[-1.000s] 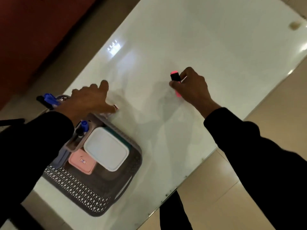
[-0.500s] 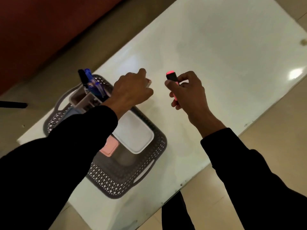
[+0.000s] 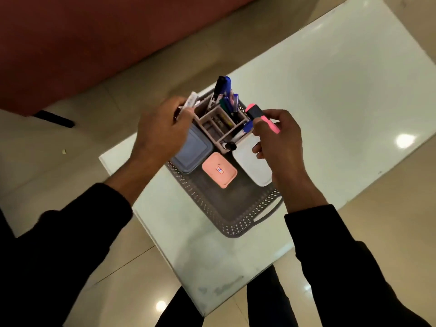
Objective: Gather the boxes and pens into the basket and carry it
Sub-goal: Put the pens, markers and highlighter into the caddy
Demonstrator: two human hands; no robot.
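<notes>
A grey perforated basket sits on the white table. Inside lie a blue-grey box, a pink box and a white box. A beige pen organizer at its far end holds several markers. My left hand is shut on a pale pen at the organizer's left side. My right hand grips a pink highlighter with a black band, just right of the organizer.
The white table stretches away to the upper right, its near corner by my legs. A dark red sofa with a black leg stands at the upper left on a beige tiled floor.
Both hands have come in from the table surface to above the basket. The left brought the pale pen to the organizer's left, the right carried the pink highlighter to its right side.
</notes>
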